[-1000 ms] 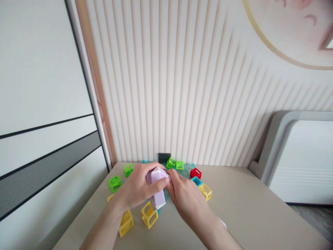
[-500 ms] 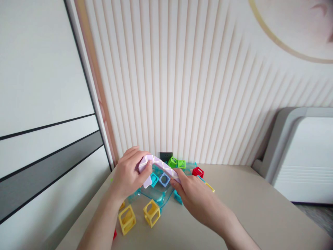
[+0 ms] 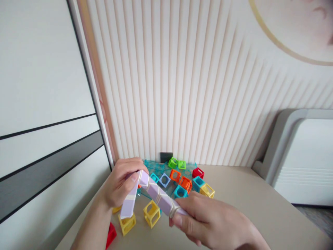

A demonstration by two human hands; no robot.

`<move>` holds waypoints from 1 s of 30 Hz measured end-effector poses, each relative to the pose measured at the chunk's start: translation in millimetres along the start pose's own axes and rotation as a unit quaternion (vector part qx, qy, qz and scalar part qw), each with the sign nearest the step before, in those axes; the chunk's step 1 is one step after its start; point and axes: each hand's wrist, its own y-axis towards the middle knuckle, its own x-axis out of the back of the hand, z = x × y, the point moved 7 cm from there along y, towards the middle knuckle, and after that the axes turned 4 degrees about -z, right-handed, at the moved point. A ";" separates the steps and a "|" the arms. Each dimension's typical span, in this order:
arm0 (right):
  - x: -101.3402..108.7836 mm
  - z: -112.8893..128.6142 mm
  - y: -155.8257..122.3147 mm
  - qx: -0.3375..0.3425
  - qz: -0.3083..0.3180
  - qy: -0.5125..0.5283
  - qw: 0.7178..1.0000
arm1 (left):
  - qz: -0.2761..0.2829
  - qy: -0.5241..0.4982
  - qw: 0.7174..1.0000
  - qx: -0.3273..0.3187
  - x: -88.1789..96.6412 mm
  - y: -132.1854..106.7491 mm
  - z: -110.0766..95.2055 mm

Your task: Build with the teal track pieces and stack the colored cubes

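Note:
A lilac and white snake puzzle (image 3: 158, 194), made of linked wedge segments, is held in the air between both hands. My left hand (image 3: 121, 180) is closed around its bent left part, and a short arm of segments hangs down beside the thumb. My right hand (image 3: 205, 218) pinches the other end between thumb and fingers, low and nearer to me. Between the hands the chain slopes down to the right. Behind and below it lie hollow cubes: a yellow one (image 3: 152, 213), a second yellow cube (image 3: 128, 224) partly covered by the puzzle, and a blue one (image 3: 180, 191).
A see-through teal tray (image 3: 156, 165) lies by the ribbed wall, with orange cubes (image 3: 185, 184), green cubes (image 3: 172, 162) and others on or around it. A red cube (image 3: 198, 173) is at its right, another red piece (image 3: 111, 234) near my left forearm. A dark block (image 3: 166, 157) stands against the wall.
Both hands have come lower and nearer to me with the snake puzzle, my right hand most. The puzzle is turned, its left arm now hanging down. More orange and blue cubes show behind.

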 end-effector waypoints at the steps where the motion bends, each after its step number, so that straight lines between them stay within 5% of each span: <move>1: -2.0 -2.0 -0.7 -0.012 0.022 0.035 0.999 | 0.005 -0.006 1.000 -0.004 -1.0 -0.3 -2.5; 8: -20.5 -17.0 4.7 -0.022 0.175 0.276 0.945 | -0.007 -0.105 0.992 -0.068 -3.2 -8.5 -23.2; 12: -23.4 -16.4 6.5 0.001 0.185 0.291 0.939 | -0.029 -0.130 0.988 -0.078 1.3 -10.7 -26.1; 16: -7.2 -19.7 18.2 -0.030 -0.020 0.273 0.961 | -0.073 0.029 0.995 -0.066 5.6 -4.3 -23.6; 19: 3.3 -18.8 25.2 -0.028 -0.177 0.292 0.940 | -0.172 0.162 0.972 -0.012 5.7 1.2 -16.6; 23: 10.1 -19.2 27.2 -0.019 -0.297 0.238 0.924 | -0.239 0.216 0.945 0.054 -10.5 3.8 -5.2; 30: 36.0 -20.3 14.6 -0.012 -0.443 0.006 0.897 | -0.142 0.180 0.968 0.102 -47.2 11.5 -2.6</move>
